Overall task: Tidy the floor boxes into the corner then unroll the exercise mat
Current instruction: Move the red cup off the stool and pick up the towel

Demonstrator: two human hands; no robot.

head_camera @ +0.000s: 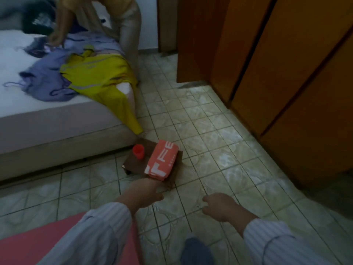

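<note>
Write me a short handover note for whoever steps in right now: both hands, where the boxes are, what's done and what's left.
Left hand: reaching down to the near edge of the brown box; whether it grips is unclear.
Right hand: hovering over the tiled floor, fingers loosely curled, holding nothing.
The brown box sits on the floor by the bed corner, with an orange box and a red cup on top.
Done: nothing visibly tidied yet.
Left: move the boxes to the corner, then unroll the exercise mat, which is not in view.
</note>
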